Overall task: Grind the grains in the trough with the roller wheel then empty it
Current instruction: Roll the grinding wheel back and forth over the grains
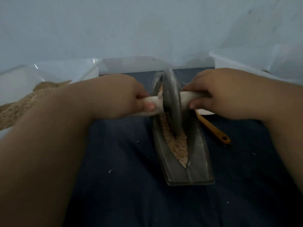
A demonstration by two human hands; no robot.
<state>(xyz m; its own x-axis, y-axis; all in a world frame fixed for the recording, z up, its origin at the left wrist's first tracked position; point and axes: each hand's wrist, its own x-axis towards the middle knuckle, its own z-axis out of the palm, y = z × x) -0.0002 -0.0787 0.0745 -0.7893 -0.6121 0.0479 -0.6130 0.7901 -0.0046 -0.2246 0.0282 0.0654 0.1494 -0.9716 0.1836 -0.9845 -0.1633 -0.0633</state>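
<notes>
Centre of the dark tabletop (123,161), grey trough (199,154) running 12 to 6, grains (177,145) along its groove, roller wheel (172,102) upright in its far half, your left hand (123,97) curled round the axle (154,102) at 9, your right hand (218,94) gripping the axle at 3.

Single view, your head camera, wide angle, so the edges bow. You look forward and down over your own forearms, which come in from both bottom corners. It sits close: your left hand (121,97) and right hand (219,97) grip the roller wheel (172,95) mid-frame, and the trough (201,153) runs away from you at centre. You face a pale wall (147,30). The frame edges crop the left bin (49,71) and right bin (237,58).
</notes>
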